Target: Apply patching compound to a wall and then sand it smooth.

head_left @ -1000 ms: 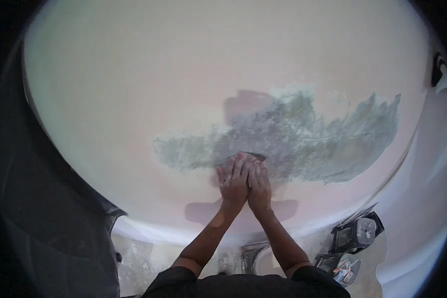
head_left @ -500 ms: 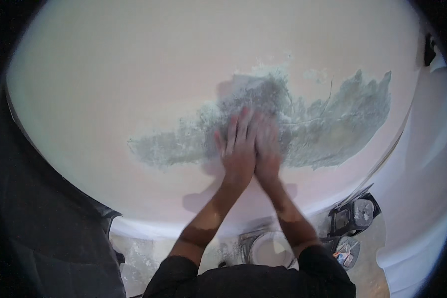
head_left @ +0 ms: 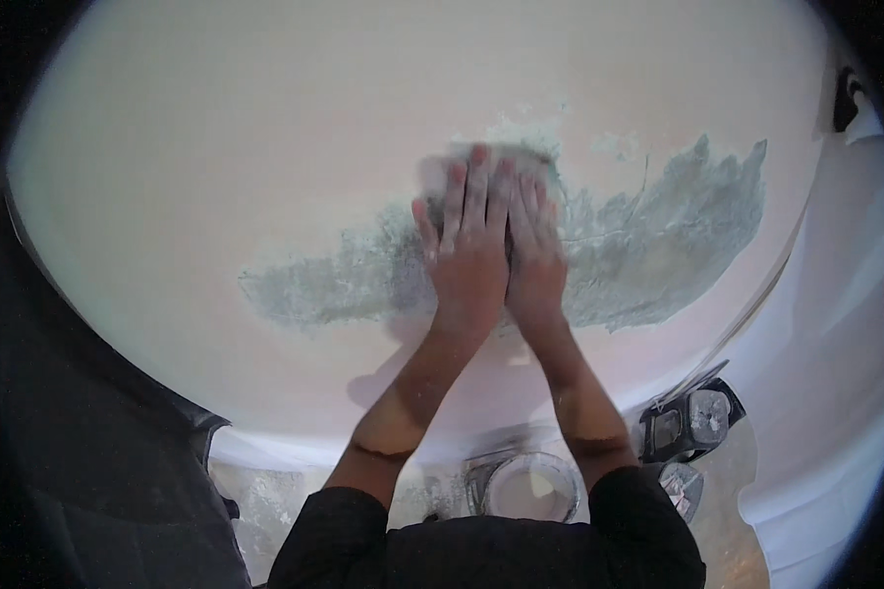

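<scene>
My left hand (head_left: pixel 469 236) lies flat on the wall with its fingers stretched upward. Right beside it, my right hand (head_left: pixel 534 245) presses against the same spot, fingers straight and close together. Both hands have whitish dust on the fingers. They cover the upper middle of a rough grey patch (head_left: pixel 678 245) that runs sideways across the pale pinkish wall (head_left: pixel 295 128). Dark surface shows between and around the fingers; whether something thin lies under the palms is hidden.
Below the wall, a round pale bucket (head_left: pixel 530 488) stands on the dusty floor. Dark stools (head_left: pixel 692 422) with dust-covered tops stand to its right. White sheeting (head_left: pixel 805 393) hangs at the right and dark cloth (head_left: pixel 98 422) at the left. A thin crack runs up from the patch's right half.
Both hands have slid up the wall together, from the middle of the grey patch to its upper edge. The view has shifted slightly.
</scene>
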Tool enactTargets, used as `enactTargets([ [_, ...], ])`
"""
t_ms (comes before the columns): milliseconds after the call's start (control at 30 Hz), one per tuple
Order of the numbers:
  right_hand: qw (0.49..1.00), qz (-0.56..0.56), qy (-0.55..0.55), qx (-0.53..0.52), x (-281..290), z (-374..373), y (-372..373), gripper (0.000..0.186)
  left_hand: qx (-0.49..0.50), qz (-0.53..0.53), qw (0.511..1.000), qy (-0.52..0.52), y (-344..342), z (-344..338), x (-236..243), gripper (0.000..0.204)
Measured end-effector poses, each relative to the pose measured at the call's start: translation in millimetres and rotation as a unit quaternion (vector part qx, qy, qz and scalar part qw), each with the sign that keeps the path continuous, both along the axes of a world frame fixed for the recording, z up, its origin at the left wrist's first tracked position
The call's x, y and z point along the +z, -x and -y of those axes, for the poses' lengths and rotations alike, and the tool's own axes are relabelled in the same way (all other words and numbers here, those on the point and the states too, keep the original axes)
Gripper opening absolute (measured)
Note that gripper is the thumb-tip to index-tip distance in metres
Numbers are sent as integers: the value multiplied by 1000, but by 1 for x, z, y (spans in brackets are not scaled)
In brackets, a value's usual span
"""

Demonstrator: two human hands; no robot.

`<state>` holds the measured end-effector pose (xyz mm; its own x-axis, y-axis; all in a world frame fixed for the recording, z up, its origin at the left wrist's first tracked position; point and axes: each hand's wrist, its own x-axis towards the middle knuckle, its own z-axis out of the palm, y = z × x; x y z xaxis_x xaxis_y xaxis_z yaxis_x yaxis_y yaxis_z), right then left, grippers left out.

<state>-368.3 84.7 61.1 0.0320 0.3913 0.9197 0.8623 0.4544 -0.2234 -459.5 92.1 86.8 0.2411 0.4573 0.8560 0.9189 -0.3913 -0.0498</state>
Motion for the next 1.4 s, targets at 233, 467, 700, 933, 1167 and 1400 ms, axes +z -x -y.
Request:
enactTargets([
  [233,997,13,77,-5,-139,6,8,54,1,8,999,36,2,-4,-138,42],
  [467,1000,20,8,11,-73,-8,-45,53,-49,58,995,58,-47,4,-53,44],
  [700,995,62,80,13,-155,2,-77,52,8,48,996,68,-71,9,-152,43],
  [933,997,11,73,-13,-153,15,-116,52,-19,27,999,31,-122,8,-143,40],
  [1167,998,20,61,-5,-66,6,-194,58,-31,23,999,-35,-197,12,-34,43],
  [1400,993,73,88,-19,-176,5,-233,67,60,72,982,-163,-252,-20,-189,54],
])
